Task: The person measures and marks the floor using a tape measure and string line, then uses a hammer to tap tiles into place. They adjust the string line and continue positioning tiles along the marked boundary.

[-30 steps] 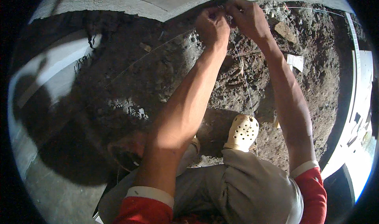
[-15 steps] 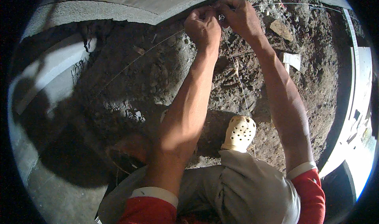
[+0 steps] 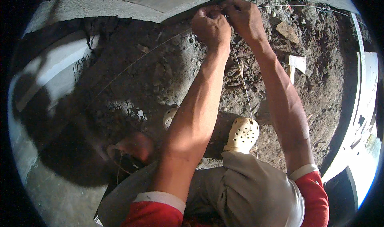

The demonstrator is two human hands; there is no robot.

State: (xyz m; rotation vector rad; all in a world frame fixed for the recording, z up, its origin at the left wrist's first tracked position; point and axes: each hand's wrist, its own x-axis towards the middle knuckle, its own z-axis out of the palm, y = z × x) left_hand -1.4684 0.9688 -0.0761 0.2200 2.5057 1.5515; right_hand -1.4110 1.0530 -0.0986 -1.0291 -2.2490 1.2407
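Observation:
At the far side, close under the concrete edge, my two hands work side by side with fingertips nearly meeting. My left hand [image 3: 213, 27] is closed in a pinch, knuckles up. My right hand [image 3: 245, 20] is also pinched, its fingers bent toward the left ones. Thin pale string [image 3: 245, 82] converges on them: one line runs down toward my foot, one slants off to the lower left, and one stretches right along the wall. The exact spot where the fingers grip the string is hidden by the hands.
A concrete ledge [image 3: 120, 7] overhangs the far side. Rough soil and stones surround a flat rock [image 3: 288, 32] and a hatchet [image 3: 297, 64] beside my right forearm. My cream clog [image 3: 243, 132] stands on the dirt. Lower left lies a blurred reddish container [image 3: 138, 145]; white boards [image 3: 367, 87] line the right.
My left hand and forearm have shifted slightly right, bringing the hand closer to the right one. More of the left clog and of the reddish container shows now.

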